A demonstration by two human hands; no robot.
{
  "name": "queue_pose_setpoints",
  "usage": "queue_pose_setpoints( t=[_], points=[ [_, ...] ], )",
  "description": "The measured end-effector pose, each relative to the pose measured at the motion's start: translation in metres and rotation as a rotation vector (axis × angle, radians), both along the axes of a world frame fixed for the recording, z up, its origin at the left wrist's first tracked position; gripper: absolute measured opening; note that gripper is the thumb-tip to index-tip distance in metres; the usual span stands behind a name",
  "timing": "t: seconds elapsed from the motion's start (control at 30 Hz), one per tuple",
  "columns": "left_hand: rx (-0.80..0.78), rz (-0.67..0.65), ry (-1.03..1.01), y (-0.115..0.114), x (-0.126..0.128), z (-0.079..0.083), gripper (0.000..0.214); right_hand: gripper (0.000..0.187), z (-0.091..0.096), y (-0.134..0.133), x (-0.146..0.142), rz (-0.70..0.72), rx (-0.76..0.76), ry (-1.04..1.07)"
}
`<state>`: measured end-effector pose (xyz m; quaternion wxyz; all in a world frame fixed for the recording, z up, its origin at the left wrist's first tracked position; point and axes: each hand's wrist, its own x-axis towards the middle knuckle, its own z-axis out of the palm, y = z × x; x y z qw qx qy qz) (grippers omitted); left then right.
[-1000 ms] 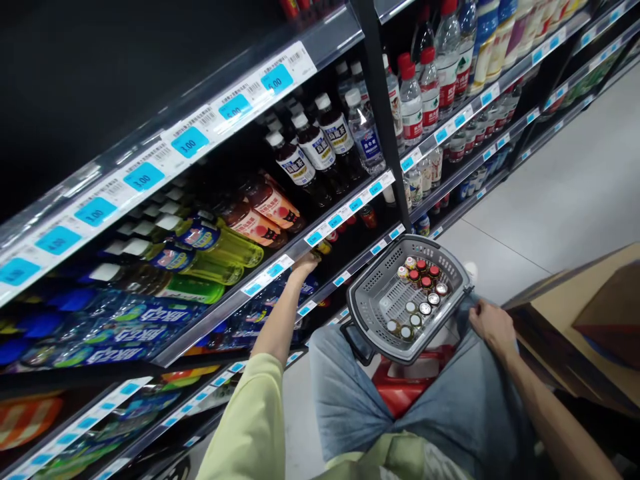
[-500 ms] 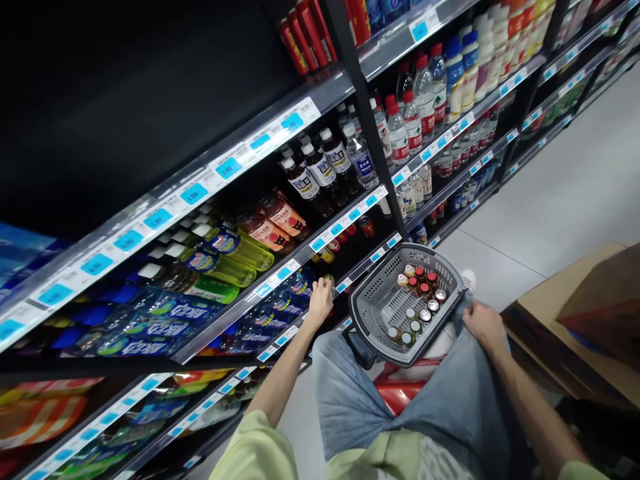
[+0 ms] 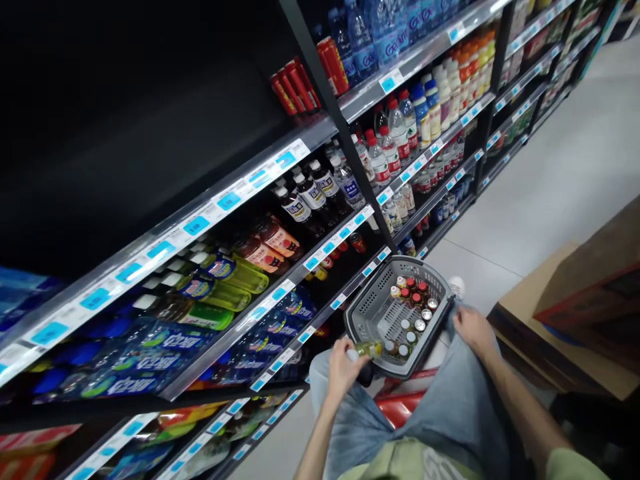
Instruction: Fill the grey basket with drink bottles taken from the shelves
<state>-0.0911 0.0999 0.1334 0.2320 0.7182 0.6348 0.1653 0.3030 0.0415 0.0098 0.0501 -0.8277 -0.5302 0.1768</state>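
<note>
My left hand (image 3: 341,365) is closed round a small yellow-green bottle (image 3: 369,349) and holds it over the near rim of a grey plastic basket (image 3: 365,313). The basket rests across my knees and holds several small capped bottles (image 3: 415,308) standing in rows. My right hand (image 3: 473,330) lies on my right knee beside the basket's edge, fingers curled on the denim, with nothing visible in it.
A long shelf unit (image 3: 280,170) stocked with drink bottles and blue price tags runs along my left. A red stool (image 3: 400,403) shows between my legs. Cardboard boxes (image 3: 575,320) stand on the floor at my right. Pale tiled aisle floor (image 3: 560,180) lies ahead.
My left hand came back from the low shelf with a small bottle and now holds it at the basket. The view tilted upward. My right hand stayed on the knee.
</note>
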Motion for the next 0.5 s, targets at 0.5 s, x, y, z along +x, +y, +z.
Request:
queue_pose_setpoints(
  t=[0.5],
  points=[
    [-0.24,0.033,-0.381,-0.065,0.02,0.015,0.025,0.077,0.019,-0.026,-0.105,0.269,0.116,0.849]
  ],
)
